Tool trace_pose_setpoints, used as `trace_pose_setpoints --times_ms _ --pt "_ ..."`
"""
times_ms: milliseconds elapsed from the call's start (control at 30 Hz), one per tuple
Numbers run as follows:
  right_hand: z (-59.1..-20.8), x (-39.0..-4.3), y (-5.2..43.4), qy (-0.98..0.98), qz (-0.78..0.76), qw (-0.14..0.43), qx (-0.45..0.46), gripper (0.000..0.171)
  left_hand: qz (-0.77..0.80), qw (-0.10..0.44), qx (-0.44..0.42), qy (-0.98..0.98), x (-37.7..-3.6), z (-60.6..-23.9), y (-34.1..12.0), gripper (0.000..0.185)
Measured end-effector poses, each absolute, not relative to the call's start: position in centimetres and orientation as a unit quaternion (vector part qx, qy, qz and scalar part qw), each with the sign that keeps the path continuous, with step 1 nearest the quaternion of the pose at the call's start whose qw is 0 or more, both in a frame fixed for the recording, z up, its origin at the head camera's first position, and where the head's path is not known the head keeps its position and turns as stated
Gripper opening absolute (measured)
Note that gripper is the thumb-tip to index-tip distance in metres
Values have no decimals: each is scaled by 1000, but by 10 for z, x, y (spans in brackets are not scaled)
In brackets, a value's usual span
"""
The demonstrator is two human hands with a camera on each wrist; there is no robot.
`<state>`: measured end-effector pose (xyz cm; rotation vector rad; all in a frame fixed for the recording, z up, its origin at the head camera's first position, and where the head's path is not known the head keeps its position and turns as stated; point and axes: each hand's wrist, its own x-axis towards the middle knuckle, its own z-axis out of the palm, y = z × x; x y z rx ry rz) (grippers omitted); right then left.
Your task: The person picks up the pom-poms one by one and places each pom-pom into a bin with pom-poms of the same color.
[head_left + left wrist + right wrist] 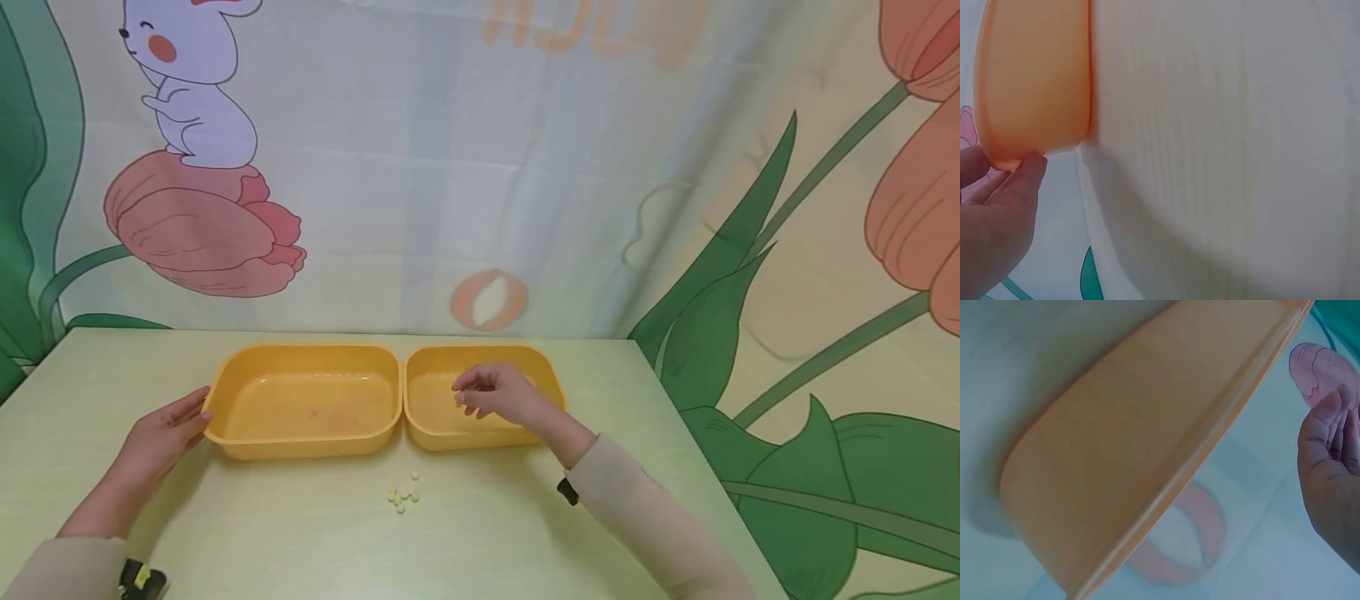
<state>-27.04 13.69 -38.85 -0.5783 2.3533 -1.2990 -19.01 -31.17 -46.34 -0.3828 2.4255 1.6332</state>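
Two yellow-orange plastic trays stand side by side on a pale green table (487, 533). My left hand (161, 433) lies on the table with straight fingers, its fingertips (1029, 172) touching the left corner of the left tray (307, 348), seen close as the left tray (1035, 75). My right hand (491, 393) hovers over the right tray (480, 350) with curled fingers and appears to pinch a small yellow bead (459, 402). In the right wrist view the right hand (1332, 462) shows at the edge beside the right tray (1147, 437). Several small yellow beads (402, 493) lie on the table in front of the trays.
A printed cloth backdrop with a rabbit (191, 92), flowers and leaves hangs behind the table. The table's right edge (675, 400) runs close to the right tray. Both trays look bare inside apart from the hand.
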Motion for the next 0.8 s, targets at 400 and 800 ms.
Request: trace_pose_setpoints --times_ms 400,800 --pt "-415 -235 128 828 -449 212 -261 20 544 98 -131 823 -190 -460 -309 63" --pt "-435 -216 118 855 -398 206 -262 18 544 94 -122 825 -188 -462 -310 64"
